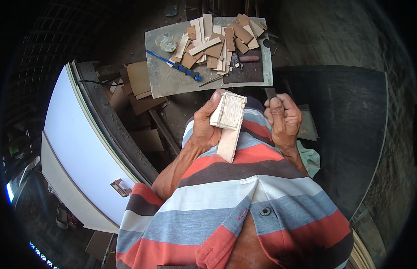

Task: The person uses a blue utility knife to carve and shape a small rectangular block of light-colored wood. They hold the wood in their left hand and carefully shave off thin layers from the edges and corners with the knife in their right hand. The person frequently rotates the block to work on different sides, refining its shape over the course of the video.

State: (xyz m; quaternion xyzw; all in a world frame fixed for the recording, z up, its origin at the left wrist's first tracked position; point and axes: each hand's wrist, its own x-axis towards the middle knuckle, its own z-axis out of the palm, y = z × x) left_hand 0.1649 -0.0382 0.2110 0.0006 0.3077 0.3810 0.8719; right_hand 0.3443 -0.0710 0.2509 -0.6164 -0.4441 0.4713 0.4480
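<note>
In front of my chest, my left hand is closed around a small pale wooden piece. The piece has a boxy rectangular upper part with raised edges, and a flat strip runs down from it to my striped shirt. My thumb lies along its left edge; the other fingers are mostly hidden behind it. To the right, apart from the wood, my right hand grips a dark, flat, narrow tool that points up and away. Its exact kind I cannot make out.
Ahead stands a worktop with piled wood offcuts, a blue snap-off cutter, a red-handled tool and a small glue-smeared container. White panels lean at left; a dark board flanks my right.
</note>
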